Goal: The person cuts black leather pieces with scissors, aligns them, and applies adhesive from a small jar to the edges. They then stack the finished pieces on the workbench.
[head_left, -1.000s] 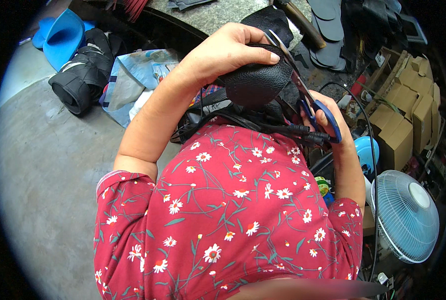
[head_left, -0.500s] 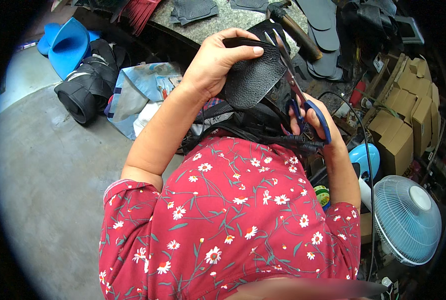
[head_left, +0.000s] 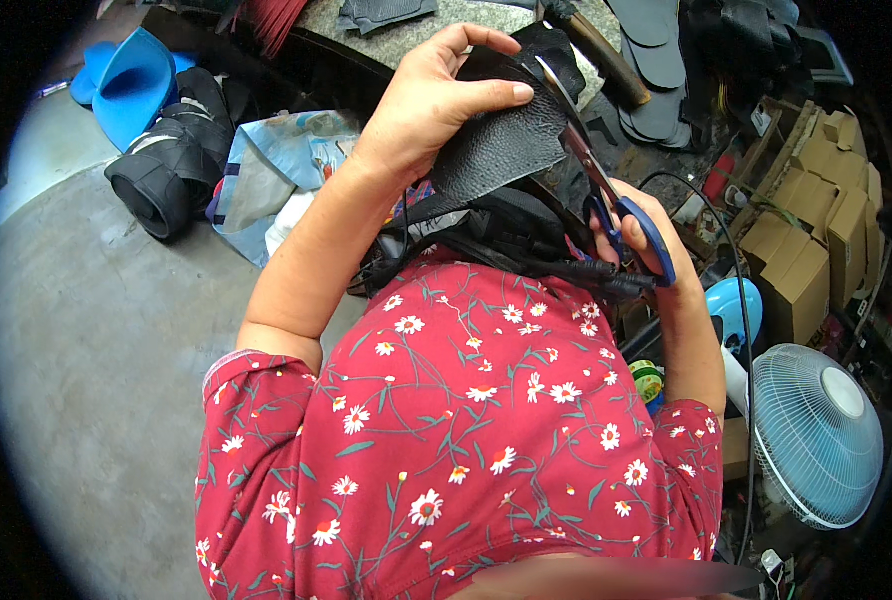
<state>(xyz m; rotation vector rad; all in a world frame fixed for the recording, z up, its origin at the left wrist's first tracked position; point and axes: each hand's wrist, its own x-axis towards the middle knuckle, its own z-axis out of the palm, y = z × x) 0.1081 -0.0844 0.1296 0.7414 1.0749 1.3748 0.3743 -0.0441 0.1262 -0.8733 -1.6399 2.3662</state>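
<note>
A piece of black grained leather (head_left: 506, 150) is up in front of me, tilted, with my left hand (head_left: 421, 105) at its left edge. My thumb lies on its face, the index finger arches above it, and the other fingers are hidden behind. On the right, my right hand (head_left: 649, 220) has its fingers through the blue handles of a pair of scissors (head_left: 588, 165). The blades point up and away at the leather's right edge, and the leather partly covers them. Black material (head_left: 526, 225) lies on my lap below.
Beyond my hands a speckled worktop (head_left: 366, 45) carries leather pieces and a hammer (head_left: 606, 55). Grey sole shapes (head_left: 651, 70) lie to its right. Cardboard boxes (head_left: 796, 230) and a fan (head_left: 816, 435) stand at right; a black roll (head_left: 161, 185) and blue foam shapes (head_left: 136, 90) at left.
The leather has tilted and shifted slightly left. My left index finger has lifted off its top edge. The right hand and scissors have moved a little to the right.
</note>
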